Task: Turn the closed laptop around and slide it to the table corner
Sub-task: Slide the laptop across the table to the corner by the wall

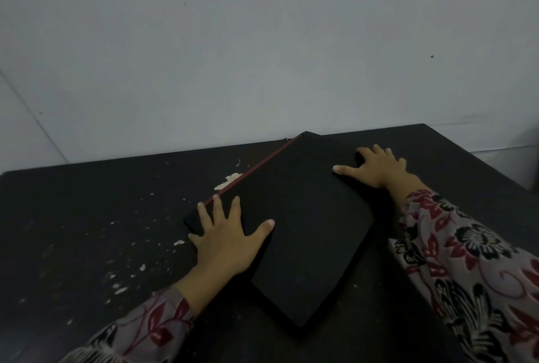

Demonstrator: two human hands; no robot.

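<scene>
Laptop (291, 217) lies shut & crooked by table's (87, 217) back edge. Left hand (224, 243) & right hand (376, 170) press flat, fingers spread, gripping nothing. Looks stiff, heavy, slippery; push at corners.

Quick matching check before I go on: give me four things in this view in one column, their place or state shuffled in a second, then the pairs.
1. laptop
2. left hand
3. right hand
4. table

A. flat on the lid's near-left corner
B. closed, lying askew
C. black, paint chipped
D. on the lid's far-right edge

Pairs: 1-B, 2-A, 3-D, 4-C
</scene>
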